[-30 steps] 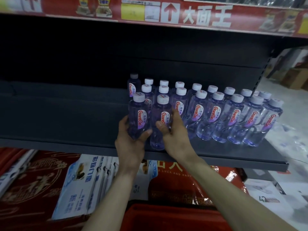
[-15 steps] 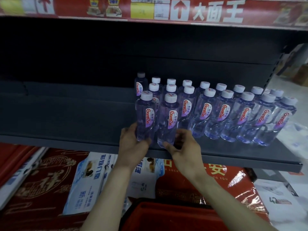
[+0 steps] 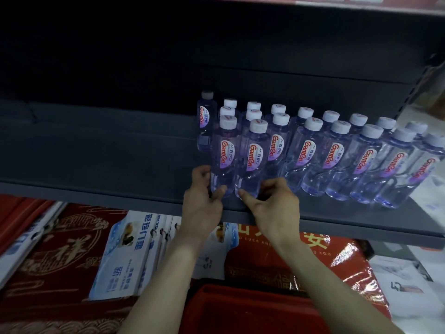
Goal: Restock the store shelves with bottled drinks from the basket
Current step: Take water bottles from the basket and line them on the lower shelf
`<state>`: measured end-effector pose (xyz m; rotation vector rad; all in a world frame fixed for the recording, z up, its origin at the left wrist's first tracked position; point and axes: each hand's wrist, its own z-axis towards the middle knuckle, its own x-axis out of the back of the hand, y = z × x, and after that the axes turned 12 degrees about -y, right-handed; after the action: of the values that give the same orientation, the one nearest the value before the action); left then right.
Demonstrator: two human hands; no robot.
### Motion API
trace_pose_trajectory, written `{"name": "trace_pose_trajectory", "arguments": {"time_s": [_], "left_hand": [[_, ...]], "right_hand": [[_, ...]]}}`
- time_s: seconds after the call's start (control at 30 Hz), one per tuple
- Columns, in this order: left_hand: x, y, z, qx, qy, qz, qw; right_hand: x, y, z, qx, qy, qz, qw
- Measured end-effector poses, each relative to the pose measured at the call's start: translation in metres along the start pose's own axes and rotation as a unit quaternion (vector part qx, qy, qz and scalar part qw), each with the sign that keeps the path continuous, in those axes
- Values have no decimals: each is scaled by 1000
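**Setting two water bottles at the front of the shelf**

My left hand point(image 3: 202, 196) curls around the base of the first bottle point(image 3: 225, 155), thumb in front and fingers wrapped behind. My right hand point(image 3: 274, 203) pinches the base of the second bottle point(image 3: 252, 162), thumb stretched across the front and fingers bent around its far side. Both bottles stand upright, side by side and touching, on the dark shelf point(image 3: 96, 165) just above my hands, near its front edge. The stocked row point(image 3: 361, 160) of matching white-capped bottles runs off to the right of my right hand, with more behind. The red basket point(image 3: 252, 309) sits below my wrists; I cannot see what is left inside.

To do this well, I judge I should keep the grip low, nudge the pair back until they line up with the front row, close the gap on the right, turn the labels forward, and let go only once both bases sit flat.

Compared with a second ago, my hands have slid from the bottles' middles down to their bases, and the bottles now rest on the shelf rather than being carried in.
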<state>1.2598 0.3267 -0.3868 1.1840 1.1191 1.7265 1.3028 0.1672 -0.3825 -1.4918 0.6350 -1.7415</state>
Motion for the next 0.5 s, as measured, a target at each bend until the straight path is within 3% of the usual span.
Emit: {"name": "trace_pose_trajectory", "arguments": {"time_s": [0.5], "left_hand": [[-5, 2, -1, 3, 56, 3, 998]], "right_hand": [[-3, 2, -7, 14, 24, -57, 998]]}}
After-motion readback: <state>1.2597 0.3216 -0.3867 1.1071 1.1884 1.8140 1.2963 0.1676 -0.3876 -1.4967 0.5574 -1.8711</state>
